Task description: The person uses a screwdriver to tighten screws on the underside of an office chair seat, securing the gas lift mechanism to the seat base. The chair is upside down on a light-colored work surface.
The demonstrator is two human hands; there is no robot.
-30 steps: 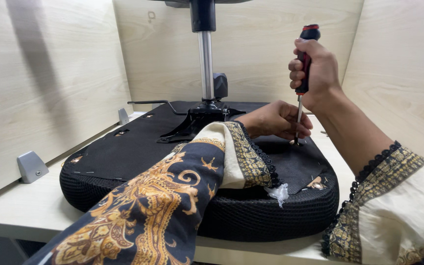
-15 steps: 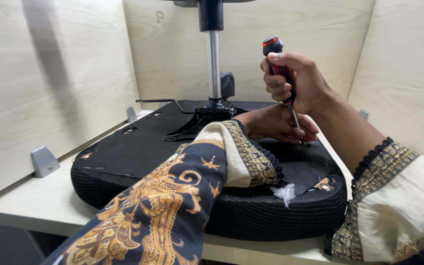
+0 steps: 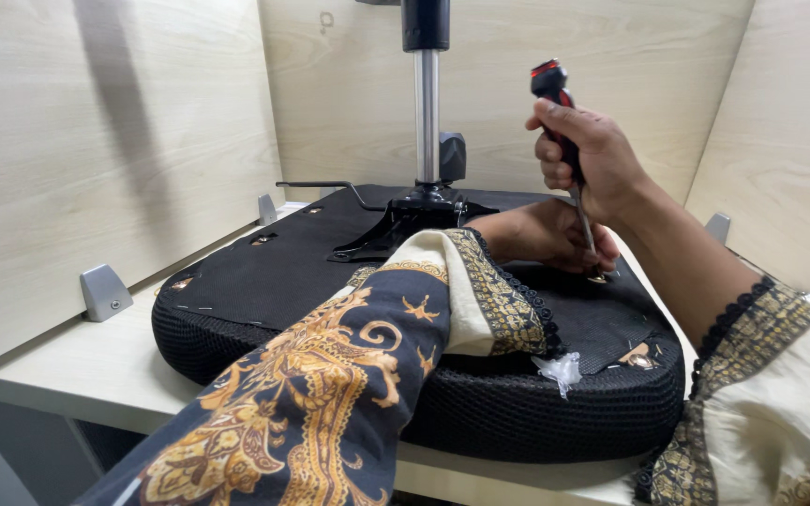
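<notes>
We see the right hand (image 3: 585, 159) raised above the upturned office chair seat (image 3: 330, 281), its fingers wrapped tight in a fist around the black and red handle of a screwdriver (image 3: 564, 150), with the wrist bent so that the forearm slopes down and toward us at the right edge of the view. The shaft drops almost straight from the fist, tilted slightly, and its tip meets the seat's black underside near the far right edge. The left hand (image 3: 541, 234) lies low on the seat just beside that tip, palm down, fingers loosely curled against the fabric close to the shaft; we cannot tell whether it pinches anything, since the right hand and the shaft cover its fingertips. The left forearm stretches across the seat in a dark sleeve (image 3: 330, 394) with gold patterning and a cream cuff, and it hides much of the seat's middle. The seat rests on a pale wooden table (image 3: 67, 365) between wooden partition walls, with its gas cylinder column (image 3: 426, 112) standing up from the metal mounting plate (image 3: 405, 220); the column's top is cut off by the frame. The screw or fitting under the tip is too small to make out.
</notes>
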